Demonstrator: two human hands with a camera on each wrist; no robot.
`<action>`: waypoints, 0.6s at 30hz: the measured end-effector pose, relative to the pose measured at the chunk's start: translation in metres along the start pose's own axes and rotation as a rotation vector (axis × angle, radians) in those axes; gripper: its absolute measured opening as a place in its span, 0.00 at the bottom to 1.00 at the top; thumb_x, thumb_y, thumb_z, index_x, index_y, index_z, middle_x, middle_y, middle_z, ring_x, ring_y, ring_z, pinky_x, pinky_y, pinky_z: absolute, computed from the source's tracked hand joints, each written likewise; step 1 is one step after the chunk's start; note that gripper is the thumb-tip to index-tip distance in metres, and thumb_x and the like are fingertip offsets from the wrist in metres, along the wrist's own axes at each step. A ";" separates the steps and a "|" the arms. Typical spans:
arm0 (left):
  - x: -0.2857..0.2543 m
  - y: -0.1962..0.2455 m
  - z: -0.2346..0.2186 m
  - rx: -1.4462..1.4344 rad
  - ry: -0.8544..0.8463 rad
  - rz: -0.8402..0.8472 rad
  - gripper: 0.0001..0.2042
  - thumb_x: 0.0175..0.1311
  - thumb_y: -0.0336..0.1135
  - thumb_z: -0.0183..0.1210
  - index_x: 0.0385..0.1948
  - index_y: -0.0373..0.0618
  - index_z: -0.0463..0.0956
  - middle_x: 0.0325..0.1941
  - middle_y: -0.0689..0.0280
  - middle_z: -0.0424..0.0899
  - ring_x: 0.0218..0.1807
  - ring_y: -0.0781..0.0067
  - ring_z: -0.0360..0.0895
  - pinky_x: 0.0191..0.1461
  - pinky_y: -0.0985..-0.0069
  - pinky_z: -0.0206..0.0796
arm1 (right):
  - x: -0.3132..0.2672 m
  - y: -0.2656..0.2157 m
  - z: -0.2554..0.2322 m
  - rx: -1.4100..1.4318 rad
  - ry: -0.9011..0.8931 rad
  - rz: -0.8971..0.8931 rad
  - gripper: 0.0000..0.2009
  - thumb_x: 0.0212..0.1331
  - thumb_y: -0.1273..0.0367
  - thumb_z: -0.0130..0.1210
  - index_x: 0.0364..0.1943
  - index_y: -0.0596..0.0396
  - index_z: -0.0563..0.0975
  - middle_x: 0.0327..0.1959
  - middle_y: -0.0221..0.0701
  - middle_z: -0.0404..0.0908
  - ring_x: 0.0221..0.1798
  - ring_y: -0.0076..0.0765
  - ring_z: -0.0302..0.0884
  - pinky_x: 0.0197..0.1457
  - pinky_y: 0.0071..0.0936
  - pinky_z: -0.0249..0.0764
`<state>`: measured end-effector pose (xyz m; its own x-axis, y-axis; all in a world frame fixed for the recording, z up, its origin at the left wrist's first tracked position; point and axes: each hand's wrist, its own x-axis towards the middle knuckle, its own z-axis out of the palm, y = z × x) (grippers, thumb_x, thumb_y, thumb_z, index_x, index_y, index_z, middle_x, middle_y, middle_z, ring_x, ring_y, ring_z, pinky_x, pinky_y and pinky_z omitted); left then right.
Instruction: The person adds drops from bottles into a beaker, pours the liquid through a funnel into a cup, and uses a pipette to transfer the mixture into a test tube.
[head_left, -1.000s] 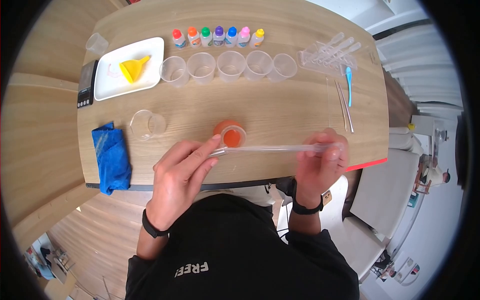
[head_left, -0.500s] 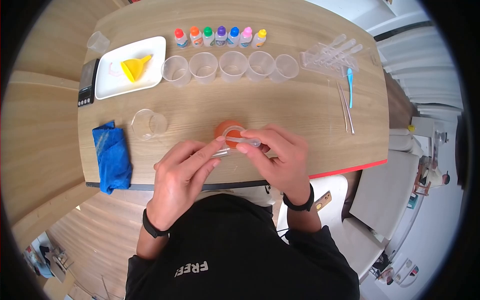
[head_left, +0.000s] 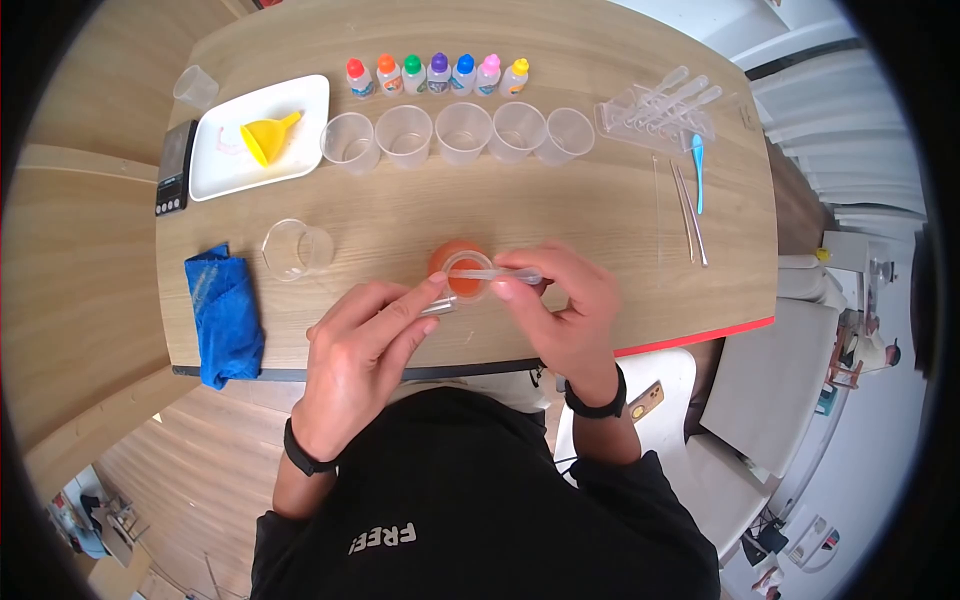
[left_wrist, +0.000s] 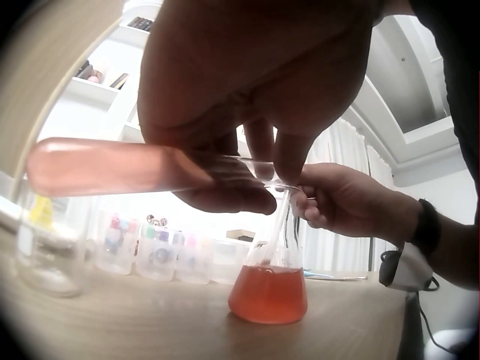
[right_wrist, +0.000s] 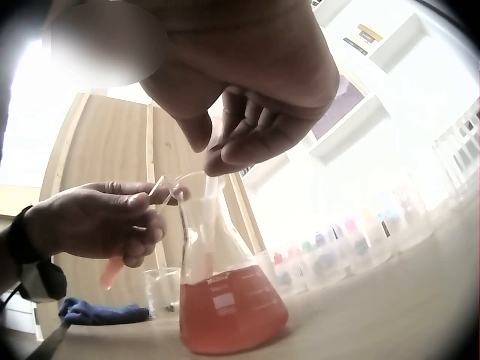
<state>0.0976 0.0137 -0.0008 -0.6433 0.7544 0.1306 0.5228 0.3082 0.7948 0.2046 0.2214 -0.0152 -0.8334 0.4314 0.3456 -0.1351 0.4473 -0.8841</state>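
My left hand (head_left: 358, 345) grips a glass test tube (left_wrist: 112, 166) near its mouth; red liquid fills its lower part, and it lies tilted almost flat. The conical flask (right_wrist: 229, 307) of red-orange liquid stands on the table just beyond the hands. My right hand (head_left: 565, 310) pinches a clear plastic dropper (head_left: 518, 274) by its bulb end over the flask's mouth. In the left wrist view the dropper's stem appears to run down inside the flask neck. The test tube's mouth is close beside the flask's rim.
An empty beaker (head_left: 285, 250) and a blue cloth (head_left: 225, 318) are at the left. Behind stand several plastic cups (head_left: 463, 133), capped bottles (head_left: 438, 75), a white tray (head_left: 215, 180) with a yellow funnel (head_left: 265, 138), and a rack (head_left: 655, 120). Thin rods (head_left: 690, 215) lie at the right.
My right hand has moved left with the dropper, from out at the right to the flask's mouth, then slightly right again. My left hand stays about where it was.
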 end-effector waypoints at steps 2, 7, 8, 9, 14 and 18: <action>0.000 0.002 -0.003 -0.001 -0.037 -0.015 0.22 0.65 0.21 0.71 0.62 0.41 0.87 0.43 0.57 0.87 0.40 0.61 0.84 0.45 0.68 0.77 | -0.003 0.001 -0.008 0.031 0.015 -0.029 0.09 0.63 0.75 0.74 0.46 0.60 0.89 0.32 0.33 0.88 0.29 0.23 0.80 0.34 0.20 0.74; 0.000 0.002 -0.003 -0.004 -0.037 -0.019 0.22 0.64 0.21 0.71 0.62 0.41 0.87 0.43 0.56 0.87 0.41 0.61 0.85 0.46 0.68 0.77 | -0.016 0.000 -0.023 0.179 0.225 0.004 0.09 0.69 0.72 0.70 0.46 0.64 0.87 0.33 0.35 0.87 0.31 0.27 0.83 0.37 0.24 0.77; 0.000 0.002 -0.003 -0.005 -0.038 -0.020 0.22 0.64 0.21 0.71 0.62 0.40 0.87 0.43 0.56 0.87 0.41 0.61 0.85 0.46 0.68 0.77 | -0.018 0.001 -0.025 0.219 0.272 0.021 0.09 0.70 0.71 0.69 0.47 0.64 0.86 0.33 0.36 0.86 0.31 0.27 0.83 0.37 0.25 0.77; 0.000 0.002 -0.003 -0.006 -0.038 -0.020 0.22 0.64 0.21 0.71 0.62 0.40 0.87 0.43 0.56 0.87 0.41 0.61 0.85 0.46 0.68 0.77 | -0.019 0.002 -0.027 0.272 0.314 0.054 0.10 0.72 0.69 0.67 0.47 0.64 0.85 0.33 0.35 0.86 0.30 0.27 0.83 0.37 0.26 0.78; 0.000 0.002 -0.002 -0.020 -0.038 -0.024 0.22 0.64 0.21 0.71 0.62 0.40 0.87 0.43 0.56 0.87 0.41 0.60 0.85 0.46 0.68 0.77 | -0.023 0.016 -0.038 0.459 0.417 0.112 0.16 0.77 0.62 0.63 0.48 0.65 0.84 0.34 0.34 0.85 0.28 0.28 0.83 0.34 0.27 0.80; -0.001 0.002 -0.003 -0.013 -0.042 -0.025 0.22 0.64 0.21 0.71 0.62 0.40 0.87 0.44 0.56 0.88 0.42 0.60 0.85 0.47 0.69 0.77 | -0.024 0.013 -0.042 0.529 0.439 0.110 0.17 0.76 0.60 0.64 0.47 0.66 0.83 0.36 0.35 0.85 0.28 0.28 0.83 0.32 0.28 0.80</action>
<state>0.0976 0.0119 0.0019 -0.6317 0.7705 0.0854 0.4991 0.3200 0.8053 0.2456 0.2495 -0.0222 -0.5785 0.7791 0.2416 -0.3980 -0.0110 -0.9173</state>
